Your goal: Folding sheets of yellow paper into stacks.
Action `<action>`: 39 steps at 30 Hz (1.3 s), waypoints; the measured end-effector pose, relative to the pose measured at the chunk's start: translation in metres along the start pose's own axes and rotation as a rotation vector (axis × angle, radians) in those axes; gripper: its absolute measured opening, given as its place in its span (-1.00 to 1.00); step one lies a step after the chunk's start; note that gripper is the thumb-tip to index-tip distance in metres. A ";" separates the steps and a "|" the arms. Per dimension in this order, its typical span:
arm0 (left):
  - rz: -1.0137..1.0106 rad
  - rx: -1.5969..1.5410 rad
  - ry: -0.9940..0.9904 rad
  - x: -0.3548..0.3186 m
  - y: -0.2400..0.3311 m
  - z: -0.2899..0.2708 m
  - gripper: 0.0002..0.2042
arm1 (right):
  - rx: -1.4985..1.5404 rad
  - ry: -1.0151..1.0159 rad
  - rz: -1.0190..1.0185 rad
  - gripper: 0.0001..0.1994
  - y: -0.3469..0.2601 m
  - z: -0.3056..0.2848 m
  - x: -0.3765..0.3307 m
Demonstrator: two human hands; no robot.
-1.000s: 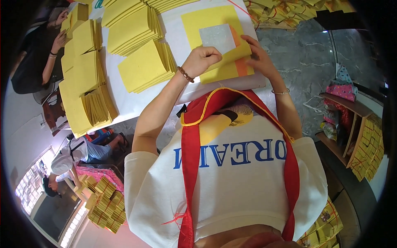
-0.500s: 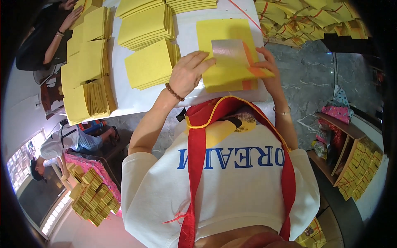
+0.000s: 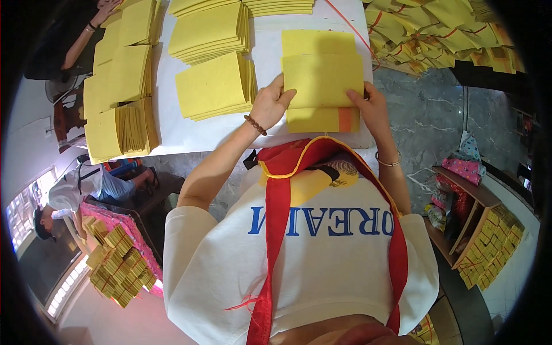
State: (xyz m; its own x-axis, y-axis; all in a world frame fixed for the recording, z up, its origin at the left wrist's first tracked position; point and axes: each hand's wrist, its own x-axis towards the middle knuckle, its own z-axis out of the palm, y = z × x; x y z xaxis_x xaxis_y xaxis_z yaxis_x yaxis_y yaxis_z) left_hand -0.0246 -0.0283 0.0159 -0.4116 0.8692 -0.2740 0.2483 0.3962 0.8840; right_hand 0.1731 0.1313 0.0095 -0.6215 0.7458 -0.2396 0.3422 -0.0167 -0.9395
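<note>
Between my two hands is a folded yellow paper sheet (image 3: 323, 80) with a plain face up. My left hand (image 3: 270, 104) pinches its left edge, thumb on top. My right hand (image 3: 371, 106) grips the right edge the same way, thumb on top and fingers behind. Under it lies another yellow paper (image 3: 313, 122), showing above and below the folded one, with an orange patch near its lower right corner. Left of my left hand stands a stack of folded yellow papers (image 3: 210, 86) on the white table (image 3: 164, 129).
More folded stacks (image 3: 207, 29) sit farther back, and others (image 3: 123, 75) line the table's left side. A red string (image 3: 348, 23) runs near the right edge. Tied yellow bundles (image 3: 437, 34) are heaped at far right. A co-worker's hand (image 3: 106, 10) is at far left.
The sheet, half turned over with its silvery patch showing, now lies folded with a plain yellow face up. Both hands have moved to its side edges.
</note>
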 end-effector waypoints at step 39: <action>0.693 0.721 0.055 0.015 0.007 0.045 -0.48 | -1.054 -0.043 -0.511 -0.44 0.007 0.030 -0.025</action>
State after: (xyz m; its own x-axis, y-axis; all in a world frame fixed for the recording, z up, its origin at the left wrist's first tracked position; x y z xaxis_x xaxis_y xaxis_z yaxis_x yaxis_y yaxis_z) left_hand 0.0101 0.0003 0.0010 -0.0102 0.9685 0.2490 0.9136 -0.0923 0.3961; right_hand 0.1699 0.0920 0.0019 -0.8723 0.4824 0.0797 0.4477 0.8536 -0.2662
